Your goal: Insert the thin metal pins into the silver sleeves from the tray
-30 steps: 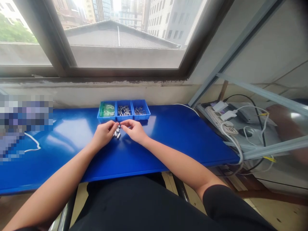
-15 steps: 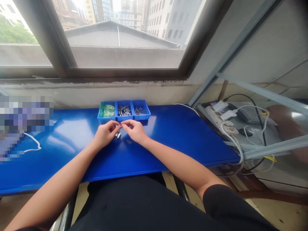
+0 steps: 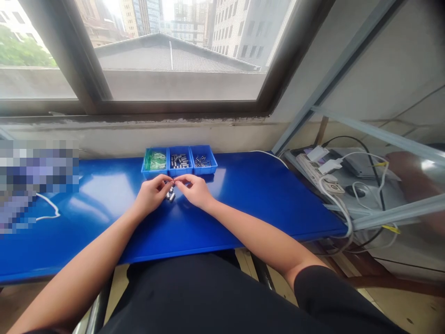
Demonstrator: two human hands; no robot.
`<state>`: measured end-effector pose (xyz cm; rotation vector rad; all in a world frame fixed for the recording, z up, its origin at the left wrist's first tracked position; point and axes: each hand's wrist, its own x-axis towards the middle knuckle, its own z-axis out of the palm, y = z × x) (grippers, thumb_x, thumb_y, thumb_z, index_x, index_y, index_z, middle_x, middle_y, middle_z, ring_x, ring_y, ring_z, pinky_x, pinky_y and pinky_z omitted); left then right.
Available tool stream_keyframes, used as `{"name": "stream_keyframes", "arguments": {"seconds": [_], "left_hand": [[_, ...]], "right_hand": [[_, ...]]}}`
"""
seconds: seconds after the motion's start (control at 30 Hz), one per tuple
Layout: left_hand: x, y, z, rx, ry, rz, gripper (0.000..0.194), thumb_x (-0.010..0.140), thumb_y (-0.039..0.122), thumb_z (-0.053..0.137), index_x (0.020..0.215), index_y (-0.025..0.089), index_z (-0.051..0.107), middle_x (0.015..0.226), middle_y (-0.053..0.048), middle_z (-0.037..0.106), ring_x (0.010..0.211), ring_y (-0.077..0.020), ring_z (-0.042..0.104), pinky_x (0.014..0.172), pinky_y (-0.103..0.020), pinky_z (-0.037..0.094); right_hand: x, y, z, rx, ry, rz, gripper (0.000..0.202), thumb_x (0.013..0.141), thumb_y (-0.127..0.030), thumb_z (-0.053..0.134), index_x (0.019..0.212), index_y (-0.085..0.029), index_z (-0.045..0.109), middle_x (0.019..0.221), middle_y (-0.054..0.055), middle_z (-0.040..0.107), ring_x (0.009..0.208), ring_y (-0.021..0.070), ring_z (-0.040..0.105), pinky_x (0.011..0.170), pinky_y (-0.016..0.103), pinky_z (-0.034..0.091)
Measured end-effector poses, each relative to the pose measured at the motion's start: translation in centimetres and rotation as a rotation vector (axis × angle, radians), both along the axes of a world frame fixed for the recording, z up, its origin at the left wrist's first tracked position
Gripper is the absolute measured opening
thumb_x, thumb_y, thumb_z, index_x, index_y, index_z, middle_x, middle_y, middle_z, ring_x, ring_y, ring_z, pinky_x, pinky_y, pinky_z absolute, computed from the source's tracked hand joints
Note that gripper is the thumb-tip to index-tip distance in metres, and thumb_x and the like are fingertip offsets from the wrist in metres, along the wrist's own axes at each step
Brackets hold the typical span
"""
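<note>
My left hand and my right hand meet fingertip to fingertip over the blue table. Both are closed in a pinch, and whatever lies between the fingertips is too small to name. Small silvery metal pieces rest on the table just below the fingertips. Behind the hands stand three joined blue bins. The left bin holds pale pieces in green plastic, the middle one short metal cylinders, the right one thin dark screw-like parts.
A white cable lies on the table at the left, beside a blurred-out area. At the right, beyond a metal frame, a power strip and cables sit on a grey surface. A window rises behind the table.
The fingertips of both hands have drawn slightly closer together. The hands otherwise stay in the same place, and the bins have not moved.
</note>
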<state>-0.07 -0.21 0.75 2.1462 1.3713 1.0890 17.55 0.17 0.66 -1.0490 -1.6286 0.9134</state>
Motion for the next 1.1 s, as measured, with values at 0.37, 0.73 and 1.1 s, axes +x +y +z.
{"name": "stream_keyframes", "arguments": {"seconds": [0.37,0.73,1.1], "left_hand": [[-0.06,0.16,-0.32,0.048,0.013,-0.005,0.028,0.088,0.041,0.055,0.083,0.016,0.067,0.057,0.002,0.058,0.051,-0.0081,0.047,0.049,-0.019,0.035],[0.16,0.00,-0.41,0.004,-0.042,-0.074,0.028,0.086,0.039,0.059,0.105,0.018,0.061,0.055,0.007,0.050,0.048,-0.0069,0.044,0.051,-0.018,0.037],[-0.11,0.14,-0.42,0.010,0.014,-0.009,0.027,0.091,0.040,0.049,0.090,0.017,0.063,0.059,0.002,0.056,0.050,-0.0090,0.046,0.050,-0.020,0.036]], "right_hand": [[0.11,0.23,-0.56,0.212,-0.170,0.021,0.014,0.083,-0.026,0.062,0.086,-0.021,0.074,0.091,0.006,0.071,0.087,0.0183,0.062,0.069,0.029,0.050],[-0.03,0.70,-0.69,-0.131,0.219,0.064,0.017,0.076,-0.030,0.067,0.086,-0.017,0.069,0.085,0.005,0.072,0.079,0.0171,0.066,0.072,0.031,0.051],[-0.03,0.31,0.15,-0.201,0.161,0.071,0.024,0.074,-0.040,0.068,0.074,-0.016,0.069,0.077,0.005,0.071,0.071,0.0155,0.063,0.068,0.029,0.049]]}}
